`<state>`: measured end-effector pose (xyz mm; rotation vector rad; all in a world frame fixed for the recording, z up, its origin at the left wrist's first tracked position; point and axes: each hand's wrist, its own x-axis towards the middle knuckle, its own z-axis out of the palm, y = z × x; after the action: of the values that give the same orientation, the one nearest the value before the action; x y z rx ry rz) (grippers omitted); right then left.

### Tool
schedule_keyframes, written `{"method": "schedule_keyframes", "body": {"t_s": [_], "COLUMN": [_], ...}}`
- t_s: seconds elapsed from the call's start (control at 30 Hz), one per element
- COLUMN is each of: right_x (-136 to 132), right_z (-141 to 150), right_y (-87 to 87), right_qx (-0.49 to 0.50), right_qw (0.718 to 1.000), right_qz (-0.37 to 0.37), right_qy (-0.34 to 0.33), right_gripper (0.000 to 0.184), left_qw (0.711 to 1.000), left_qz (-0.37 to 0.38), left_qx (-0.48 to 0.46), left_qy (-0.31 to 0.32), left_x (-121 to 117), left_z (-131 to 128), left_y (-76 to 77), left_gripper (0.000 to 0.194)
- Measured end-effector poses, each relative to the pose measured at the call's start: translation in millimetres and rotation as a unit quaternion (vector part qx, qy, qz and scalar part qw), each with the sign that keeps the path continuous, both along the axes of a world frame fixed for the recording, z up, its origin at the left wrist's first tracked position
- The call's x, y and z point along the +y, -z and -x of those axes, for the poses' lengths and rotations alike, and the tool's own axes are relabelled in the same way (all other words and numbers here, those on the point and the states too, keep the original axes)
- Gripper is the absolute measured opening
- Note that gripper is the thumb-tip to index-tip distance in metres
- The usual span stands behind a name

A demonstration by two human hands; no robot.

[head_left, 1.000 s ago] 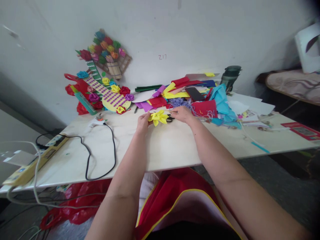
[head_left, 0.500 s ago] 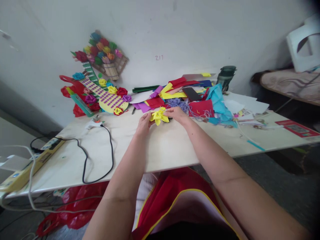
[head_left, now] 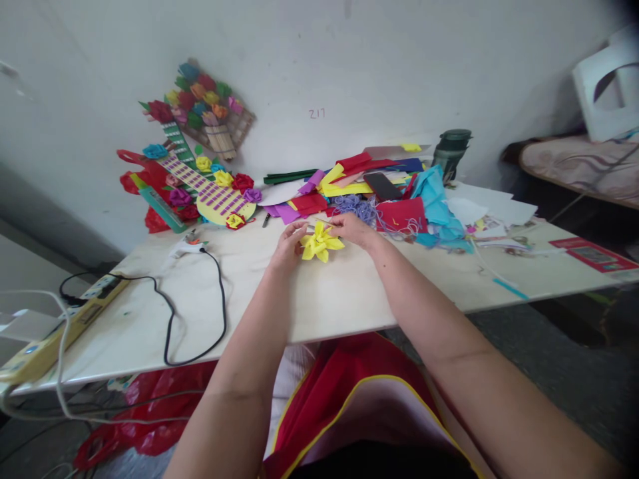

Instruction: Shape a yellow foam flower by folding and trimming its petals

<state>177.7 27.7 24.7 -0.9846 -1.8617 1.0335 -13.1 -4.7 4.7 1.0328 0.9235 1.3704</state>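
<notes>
A yellow paper flower [head_left: 322, 244] with several pointed petals is held just above the table, between my two hands. My left hand [head_left: 288, 245] is closed at its left side, fingertips pinching its edge. From the right, my right hand [head_left: 351, 229] reaches in with fingers pinched around a thin stick-like piece [head_left: 322, 221] behind the upper petals. What that piece is, and whether the right fingers also touch the petals, I cannot make out.
Behind my hands lie coloured paper strips [head_left: 344, 176], purple yarn [head_left: 352, 206] and a dark phone [head_left: 383, 187]. A flower-decorated cardboard guitar [head_left: 219, 199] leans at the left, near a glue gun [head_left: 187, 246] with a looping black cord. A dark bottle [head_left: 450, 156] stands at the back right.
The yellow flower has turned and tipped so its open petals face me more, and sits slightly lower. A thin stick-like piece now shows by my right fingertips. Both hands stay nearly in place.
</notes>
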Motion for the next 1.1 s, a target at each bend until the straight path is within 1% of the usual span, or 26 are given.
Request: {"method": "schedule_keyframes", "body": {"t_s": [0.1, 0.17, 0.27, 0.37, 0.5, 0.73, 0.87, 0.97, 1.1], "right_x": [-2, -3, -3, -3, -2, 4, 5, 4, 6], "right_z": [1, 1, 2, 5, 8, 12, 14, 15, 16], "right_y": [-1.3, -2.3, -2.4, -0.8, 1.9, 10.6, 13.5, 13.7, 15.5], "right_qx": [-0.044, -0.061, -0.07, -0.066, -0.057, -0.083, -0.084, -0.088, -0.078], "right_qw": [0.999, 0.997, 0.997, 0.997, 0.997, 0.99, 0.988, 0.988, 0.988], "right_qz": [-0.016, -0.026, -0.035, -0.042, -0.047, -0.098, -0.113, -0.116, -0.124], "right_qy": [-0.025, -0.028, -0.028, -0.023, 0.006, 0.051, 0.056, 0.055, 0.056], "right_gripper": [0.017, 0.02, 0.026, 0.025, 0.027, 0.03, 0.029, 0.027, 0.023], "left_qw": [0.999, 0.999, 0.998, 0.998, 0.998, 0.998, 0.999, 0.999, 0.998], "left_qz": [0.012, 0.011, 0.016, 0.021, 0.0, -0.012, -0.007, 0.001, 0.005], "left_qx": [0.018, 0.028, 0.038, 0.039, 0.045, 0.056, 0.041, 0.035, 0.051], "left_qy": [0.03, 0.037, 0.042, 0.049, 0.037, 0.001, -0.008, -0.015, -0.021], "left_x": [-2, -4, -5, -4, -2, 2, 2, 3, 2], "left_z": [0, -1, -2, -2, -1, 1, 1, 1, 3], "left_y": [-2.0, -3.0, -2.9, -1.5, 1.0, 4.1, 3.7, 3.1, 2.0], "left_gripper": [0.044, 0.043, 0.04, 0.043, 0.049, 0.04, 0.04, 0.036, 0.03]}}
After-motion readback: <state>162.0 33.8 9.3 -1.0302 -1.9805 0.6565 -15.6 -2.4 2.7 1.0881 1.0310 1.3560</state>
